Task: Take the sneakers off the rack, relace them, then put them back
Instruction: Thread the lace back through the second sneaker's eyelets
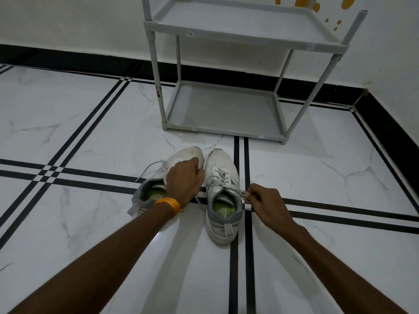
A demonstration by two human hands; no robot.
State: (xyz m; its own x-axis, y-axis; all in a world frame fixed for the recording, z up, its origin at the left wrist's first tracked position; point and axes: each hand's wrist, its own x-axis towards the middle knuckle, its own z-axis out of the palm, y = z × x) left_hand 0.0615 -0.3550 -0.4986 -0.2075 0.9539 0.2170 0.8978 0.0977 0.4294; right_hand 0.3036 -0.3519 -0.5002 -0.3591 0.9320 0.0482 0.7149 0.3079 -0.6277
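- While both sneakers sit on the floor [90, 137] at 6 o'clock of the rack [226, 130], I see my left hand [184, 177] fisted over the left sneaker [181, 157].
- My right hand [267, 207] pinches the right sneaker's [223, 196] lace [233, 190].

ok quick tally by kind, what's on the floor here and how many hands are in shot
sneakers: 2 (left sneaker, right sneaker)
rack: 1 (grey rack)
hands: 2 (left hand, right hand)
total: 5
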